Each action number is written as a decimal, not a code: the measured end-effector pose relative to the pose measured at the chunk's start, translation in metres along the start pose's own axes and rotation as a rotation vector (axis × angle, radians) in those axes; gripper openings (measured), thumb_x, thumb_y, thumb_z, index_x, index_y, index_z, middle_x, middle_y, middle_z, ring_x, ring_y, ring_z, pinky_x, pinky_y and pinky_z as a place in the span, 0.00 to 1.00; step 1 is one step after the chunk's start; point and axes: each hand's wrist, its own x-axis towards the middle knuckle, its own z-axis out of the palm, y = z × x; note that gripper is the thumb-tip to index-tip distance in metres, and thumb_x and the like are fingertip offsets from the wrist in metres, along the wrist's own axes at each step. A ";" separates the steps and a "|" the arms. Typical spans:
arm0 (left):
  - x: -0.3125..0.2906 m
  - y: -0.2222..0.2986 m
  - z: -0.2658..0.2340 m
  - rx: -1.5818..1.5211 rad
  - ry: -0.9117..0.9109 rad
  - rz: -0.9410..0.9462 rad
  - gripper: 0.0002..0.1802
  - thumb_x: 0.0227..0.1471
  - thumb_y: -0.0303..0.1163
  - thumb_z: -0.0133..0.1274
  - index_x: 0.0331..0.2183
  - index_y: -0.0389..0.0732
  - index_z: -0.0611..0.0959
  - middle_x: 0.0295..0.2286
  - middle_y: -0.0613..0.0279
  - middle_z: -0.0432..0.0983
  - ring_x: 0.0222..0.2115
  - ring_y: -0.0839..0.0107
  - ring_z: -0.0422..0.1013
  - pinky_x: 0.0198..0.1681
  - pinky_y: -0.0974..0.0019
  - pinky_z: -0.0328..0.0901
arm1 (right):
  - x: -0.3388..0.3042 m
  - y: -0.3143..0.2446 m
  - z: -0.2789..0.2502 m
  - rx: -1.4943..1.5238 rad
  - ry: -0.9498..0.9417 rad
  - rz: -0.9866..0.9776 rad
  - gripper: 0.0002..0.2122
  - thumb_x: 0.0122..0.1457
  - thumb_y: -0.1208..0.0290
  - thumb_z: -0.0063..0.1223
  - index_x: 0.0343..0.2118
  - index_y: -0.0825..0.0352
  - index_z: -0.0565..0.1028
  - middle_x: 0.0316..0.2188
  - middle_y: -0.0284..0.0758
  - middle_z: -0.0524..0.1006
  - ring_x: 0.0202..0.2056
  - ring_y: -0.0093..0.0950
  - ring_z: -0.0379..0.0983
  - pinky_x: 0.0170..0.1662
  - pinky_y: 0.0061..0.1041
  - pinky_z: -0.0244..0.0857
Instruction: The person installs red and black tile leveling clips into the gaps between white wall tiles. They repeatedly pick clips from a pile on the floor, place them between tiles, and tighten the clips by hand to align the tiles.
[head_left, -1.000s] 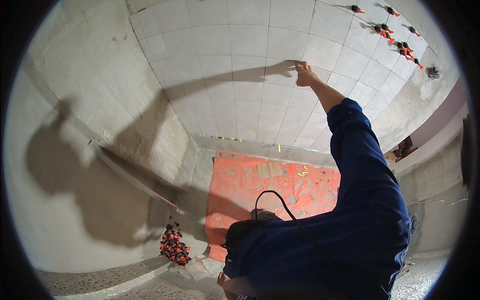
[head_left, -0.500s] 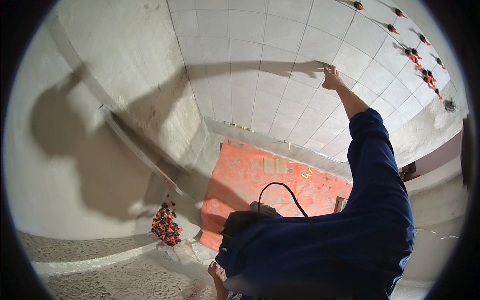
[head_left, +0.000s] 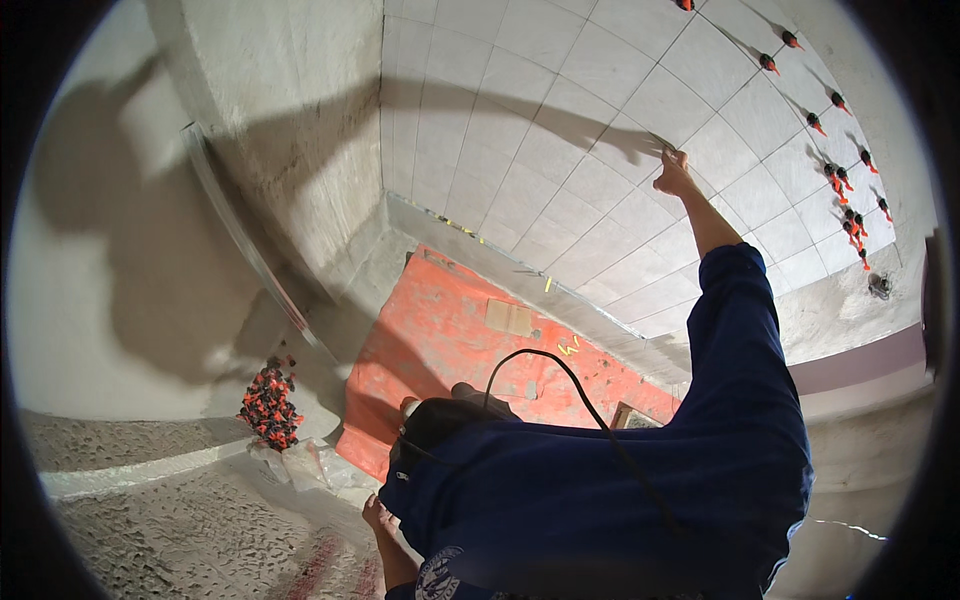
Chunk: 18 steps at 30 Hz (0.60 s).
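Observation:
My right arm, in a blue sleeve, stretches out to the grey tiled wall. At a tile joint, my right hand is closed on a thin, pointed strip-like tool, its tip at or very near the tiles. What kind of tool it is cannot be made out. My left hand hangs low beside my body, next to the blue garment, which partly hides its fingers. Whether it holds anything is not visible. Several black-and-red tile levelling clips stick out of the joints at the upper right.
An orange-red sheet with a brown cardboard piece covers the floor below the tiles. At the left lies a pile of black-and-red clips near a long metal straightedge. A black cable loops before my body.
The view has shifted, so the floor and clip pile sit further left and higher. My right hand stays at the tiles, with the tool at a slightly different angle.

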 end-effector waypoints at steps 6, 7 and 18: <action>0.001 -0.014 -0.001 0.153 0.055 -0.023 0.21 0.52 0.37 0.51 0.49 0.47 0.76 0.38 0.56 0.73 0.37 0.58 0.72 0.38 0.51 0.69 | 0.008 0.005 0.010 0.062 -0.004 0.066 0.44 0.40 0.69 0.59 0.64 0.63 0.53 0.63 0.52 0.43 0.61 0.56 0.48 0.61 0.45 0.56; -0.003 -0.009 0.001 0.092 0.067 0.001 0.20 0.51 0.38 0.51 0.48 0.47 0.77 0.38 0.56 0.73 0.37 0.58 0.72 0.37 0.52 0.68 | 0.008 0.004 0.010 0.058 -0.004 0.047 0.45 0.40 0.69 0.60 0.64 0.63 0.52 0.63 0.52 0.43 0.61 0.56 0.48 0.61 0.44 0.57; -0.034 -0.001 0.015 0.010 0.073 -0.051 0.22 0.56 0.48 0.46 0.49 0.48 0.76 0.42 0.56 0.75 0.38 0.59 0.72 0.39 0.54 0.67 | -0.055 -0.004 0.092 0.153 0.366 -0.028 0.44 0.45 0.70 0.63 0.66 0.56 0.50 0.64 0.49 0.48 0.64 0.47 0.48 0.59 0.42 0.60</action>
